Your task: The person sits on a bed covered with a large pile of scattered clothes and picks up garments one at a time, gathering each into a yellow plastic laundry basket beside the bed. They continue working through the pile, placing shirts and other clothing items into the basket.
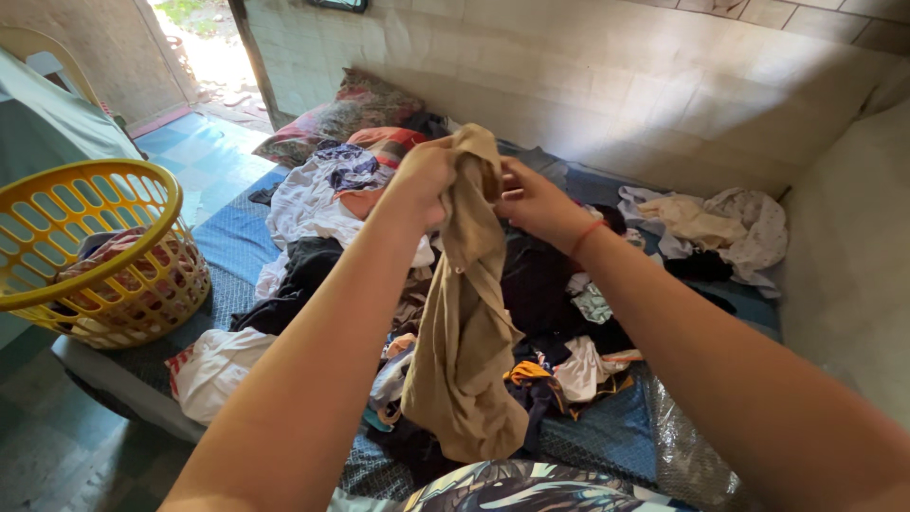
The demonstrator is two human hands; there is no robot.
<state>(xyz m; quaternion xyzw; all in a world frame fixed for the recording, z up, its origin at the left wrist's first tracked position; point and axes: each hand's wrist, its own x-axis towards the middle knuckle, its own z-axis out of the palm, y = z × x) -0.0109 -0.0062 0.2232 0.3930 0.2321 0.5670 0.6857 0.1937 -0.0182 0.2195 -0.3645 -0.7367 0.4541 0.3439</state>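
Over at the far left of the mattress [607, 431], a yellow laundry basket [90, 204] sits on its edge, slotted sides showing clothes inside, and just right of it a white cloth [213, 370] lies near the mattress's front edge. Moving in, there's the heap of mixed clothes [559, 313] spread across the middle of the mattress, darks and whites tangled together. Held up above that heap is the tan garment [464, 322]: soft, creased, plain beige, bunched at the top and hanging long so its lower end droops toward the mattress's near edge. The left hand [424, 175] has its fingers curled tight around the bunched top, forearm reaching up from below. The right hand [536, 201], with a red band at the wrist, pinches the same top edge from the other side, fingers closed on the fabric. Far right of the mattress, a pale crumpled pile [720, 223] rests by the wall.
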